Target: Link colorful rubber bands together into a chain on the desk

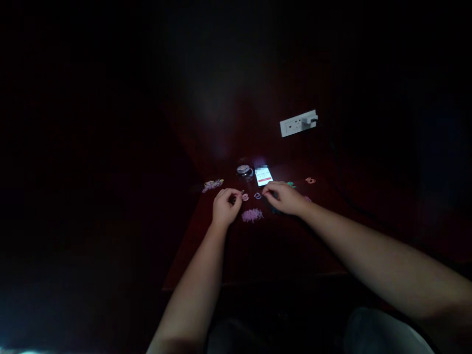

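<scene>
My left hand [225, 206] is closed in a pinch beside some small pink loops [245, 197]. A tiny thing seems to show at its fingertips, too small to name. Thumb and fingers of my right hand [283, 197] are also drawn together, just right of a small purple loop [257, 195]. What they hold, if anything, cannot be made out. Between and below the hands lies a heap of small purple bands or strips [252, 215]. Behind the right hand, some green loops [291, 184] are partly hidden.
A lit phone [264, 177] and a small lidded jar [245, 172] stand at the back of the dark red table [236, 260]. Mixed purple and yellow pieces [213, 185] lie left, orange loops [310, 180] right. A plugged-in socket strip [298, 123] is on the wall. The surroundings are very dark.
</scene>
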{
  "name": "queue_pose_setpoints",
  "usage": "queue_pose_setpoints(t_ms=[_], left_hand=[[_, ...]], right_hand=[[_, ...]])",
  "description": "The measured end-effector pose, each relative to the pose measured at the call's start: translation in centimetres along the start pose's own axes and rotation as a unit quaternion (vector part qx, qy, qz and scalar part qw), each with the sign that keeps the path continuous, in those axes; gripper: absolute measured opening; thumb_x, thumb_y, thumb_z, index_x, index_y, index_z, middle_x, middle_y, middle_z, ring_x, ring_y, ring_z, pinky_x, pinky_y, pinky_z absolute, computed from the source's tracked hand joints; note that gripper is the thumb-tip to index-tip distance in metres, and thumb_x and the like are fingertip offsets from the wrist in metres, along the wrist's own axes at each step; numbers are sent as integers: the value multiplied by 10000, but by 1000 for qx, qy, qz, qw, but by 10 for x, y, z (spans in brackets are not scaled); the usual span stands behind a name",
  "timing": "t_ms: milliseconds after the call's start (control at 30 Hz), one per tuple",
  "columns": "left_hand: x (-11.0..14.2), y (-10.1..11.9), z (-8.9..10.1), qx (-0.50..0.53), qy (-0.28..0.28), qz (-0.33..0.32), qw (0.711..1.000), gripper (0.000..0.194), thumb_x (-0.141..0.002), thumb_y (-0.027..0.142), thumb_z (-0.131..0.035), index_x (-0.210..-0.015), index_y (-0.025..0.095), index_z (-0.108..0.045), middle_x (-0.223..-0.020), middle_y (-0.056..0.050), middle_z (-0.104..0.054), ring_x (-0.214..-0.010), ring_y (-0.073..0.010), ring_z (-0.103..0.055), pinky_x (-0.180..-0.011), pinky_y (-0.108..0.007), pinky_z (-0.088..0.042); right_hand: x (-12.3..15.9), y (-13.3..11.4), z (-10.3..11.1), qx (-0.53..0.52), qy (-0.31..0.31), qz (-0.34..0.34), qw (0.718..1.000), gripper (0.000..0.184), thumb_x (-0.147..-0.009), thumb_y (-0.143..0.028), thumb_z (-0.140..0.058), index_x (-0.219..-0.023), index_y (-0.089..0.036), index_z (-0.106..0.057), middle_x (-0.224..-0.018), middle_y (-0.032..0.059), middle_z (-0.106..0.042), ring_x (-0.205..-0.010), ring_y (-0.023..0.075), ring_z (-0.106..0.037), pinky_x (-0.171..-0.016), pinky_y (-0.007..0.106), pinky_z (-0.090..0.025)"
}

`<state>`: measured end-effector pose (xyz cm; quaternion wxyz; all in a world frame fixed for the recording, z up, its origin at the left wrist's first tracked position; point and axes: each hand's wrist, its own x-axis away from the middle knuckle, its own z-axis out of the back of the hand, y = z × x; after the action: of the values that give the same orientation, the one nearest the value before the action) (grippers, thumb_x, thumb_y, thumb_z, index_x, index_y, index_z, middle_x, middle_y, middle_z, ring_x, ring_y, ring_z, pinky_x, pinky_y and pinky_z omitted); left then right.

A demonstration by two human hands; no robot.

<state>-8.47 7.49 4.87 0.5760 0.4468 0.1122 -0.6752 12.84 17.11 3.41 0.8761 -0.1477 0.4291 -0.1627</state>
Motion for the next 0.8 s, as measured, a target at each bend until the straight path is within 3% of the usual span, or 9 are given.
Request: queue_pose_setpoints(t_ms=[100, 267, 367, 533, 800], left_hand=[[21, -17, 29, -58, -4, 22, 998, 96, -849, 232, -579, -822, 195, -663, -837, -30, -685, -804, -171, -605, -789, -288, -468], [71, -47, 67, -140, -67, 76, 985, 89, -837, 219, -583, -802, 193, -661, -797, -28, -686, -799, -173, -614, -807, -292, -467], [82, -55, 66, -151, -76, 89, 981, 101, -838, 205, -567, -814, 184, -664, -797, -30, -692, -774, -167, -619, -778, -287, -475], [75, -55, 51, -150, -114, 81, 979, 88, -810, 186, -580, -788, 201, -664, -805, -19, -695, -806, -171, -620, -805, -286, -474], [75, -57, 52, -163, -121, 86, 975, 96, -822, 187, -559, -803, 207, -651, -830, -24, -690, -835, -192, -612, -850, -321, -473]], right_hand=[[0, 4, -1, -6, 10, 9, 1000, 125, -791, -114, -545, -806, -180, -649, -813, 58, -671, -759, 197, -603, -730, 306, -438], [1, 9, -6, -20, 1, 15, 1000, 104, -807, -158, -543, -802, -177, -645, -800, 56, -667, -705, 188, -593, -669, 290, -427], [3, 16, -5, -21, 14, -12, 1000, 114, -820, -189, -533, -799, -173, -644, -797, 61, -675, -678, 186, -588, -642, 288, -423], [4, 20, 0, -20, 48, -41, 998, 123, -820, -216, -533, -779, -182, -645, -761, 56, -673, -669, 197, -597, -626, 292, -427], [3, 13, -2, -18, 37, -34, 999, 123, -806, -217, -539, -772, -185, -652, -767, 55, -684, -646, 191, -586, -615, 293, -425]])
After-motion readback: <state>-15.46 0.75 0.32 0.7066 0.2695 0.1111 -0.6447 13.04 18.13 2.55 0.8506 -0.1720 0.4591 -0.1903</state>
